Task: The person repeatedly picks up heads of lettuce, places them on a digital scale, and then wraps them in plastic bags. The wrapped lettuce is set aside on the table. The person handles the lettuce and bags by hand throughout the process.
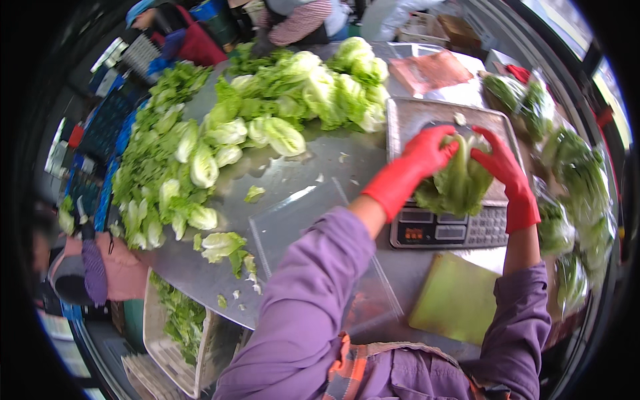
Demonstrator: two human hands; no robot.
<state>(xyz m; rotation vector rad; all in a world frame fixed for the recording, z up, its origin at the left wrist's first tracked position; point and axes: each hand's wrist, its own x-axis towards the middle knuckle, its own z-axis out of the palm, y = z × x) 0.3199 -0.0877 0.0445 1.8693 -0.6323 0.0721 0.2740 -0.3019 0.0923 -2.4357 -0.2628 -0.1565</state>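
Note:
A head of leafy green lettuce [457,175] lies over the front of a digital scale [505,185], its leaves hanging across the display edge. My left hand [432,147], in a red rubber glove, grips its pale stem end from the left. On the other side my right hand [500,157], gloved alike, curves around the lettuce with thumb and fingers against it. The scale's metal pan [412,112] shows behind my hands, with a small white scrap [459,118] on it. Leaves hide part of the keypad.
Heaps of lettuce [320,90] cover the table's far and left sides. A clear plastic bag [300,225] and a green board [455,297] lie nearer. Bagged greens [575,165] line the right edge. A crate [172,325] stands lower left. Co-workers [300,22] stand around the table.

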